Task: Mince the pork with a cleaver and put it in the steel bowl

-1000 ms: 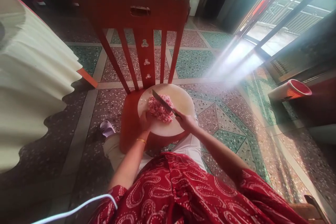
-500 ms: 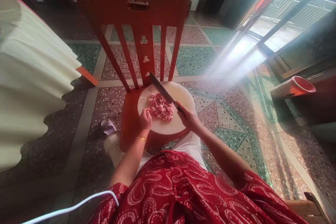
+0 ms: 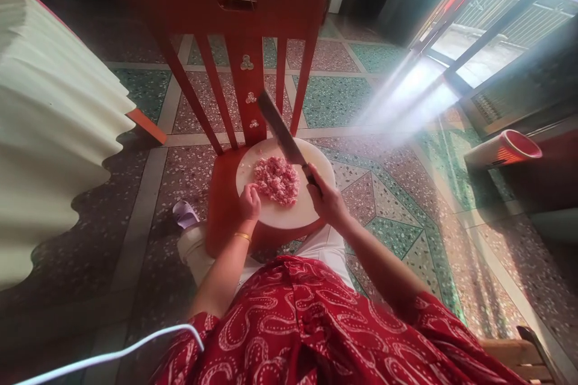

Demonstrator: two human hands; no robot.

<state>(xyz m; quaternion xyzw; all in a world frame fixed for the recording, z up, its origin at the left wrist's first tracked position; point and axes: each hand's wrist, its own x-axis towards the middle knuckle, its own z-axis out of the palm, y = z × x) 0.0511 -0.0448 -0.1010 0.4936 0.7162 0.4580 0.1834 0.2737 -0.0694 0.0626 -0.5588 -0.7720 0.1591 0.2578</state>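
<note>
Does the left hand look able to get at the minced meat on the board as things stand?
Probably yes. The left hand rests on the cutting board right beside the minced meat, nothing between them. The cleaver, gripped by the right hand, is raised clear above the pile.

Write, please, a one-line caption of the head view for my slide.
Right hand raises a cleaver above minced meat on a round board; left hand rests beside it.

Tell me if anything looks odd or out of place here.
The round cutting board with minced meat sits on a red chair seat, not a counter. The right hand holds a cleaver raised above it; the left hand rests beside the meat.
</note>
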